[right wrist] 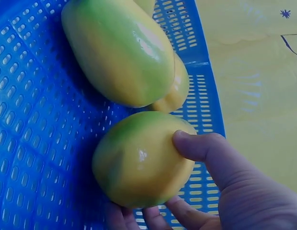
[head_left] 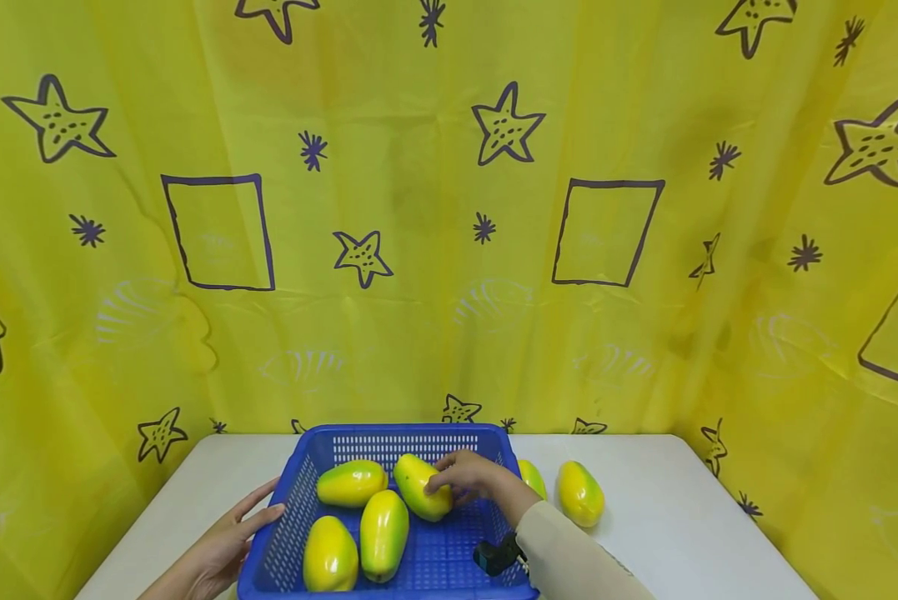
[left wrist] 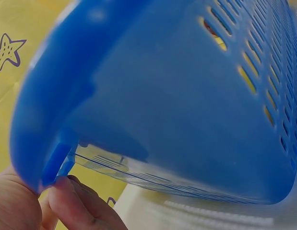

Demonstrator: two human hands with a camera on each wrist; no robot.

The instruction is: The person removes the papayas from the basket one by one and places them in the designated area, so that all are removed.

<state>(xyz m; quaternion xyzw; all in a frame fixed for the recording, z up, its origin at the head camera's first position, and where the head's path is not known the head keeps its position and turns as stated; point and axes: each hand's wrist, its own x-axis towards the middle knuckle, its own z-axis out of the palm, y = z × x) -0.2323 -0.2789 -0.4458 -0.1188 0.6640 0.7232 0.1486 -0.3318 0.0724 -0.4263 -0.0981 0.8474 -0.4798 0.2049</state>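
Observation:
A blue plastic basket (head_left: 433, 431) with slotted sides stands on the table. At its left rim my left hand (head_left: 227, 533) grips the edge; in the left wrist view the thumb and fingers (left wrist: 71, 203) pinch the rim. Inside the basket, my right hand (head_left: 467, 473) holds a yellow-green mango (head_left: 421, 487) near the back. The right wrist view has the thumb on top of this mango (right wrist: 143, 163) and the other fingers under its far side. Three more lie in the basket: one mango (head_left: 353, 483) at back left, one (head_left: 384, 536) in the middle, one (head_left: 331, 554) at front left.
Right of the basket on the white table (head_left: 681, 517) lie two more mangoes, one (head_left: 579, 493) in full view and another (head_left: 531, 477) partly behind the basket and forearm. A yellow curtain (head_left: 418, 333) with star drawings surrounds the table. A black wrist device (head_left: 496, 554) shows at the right sleeve.

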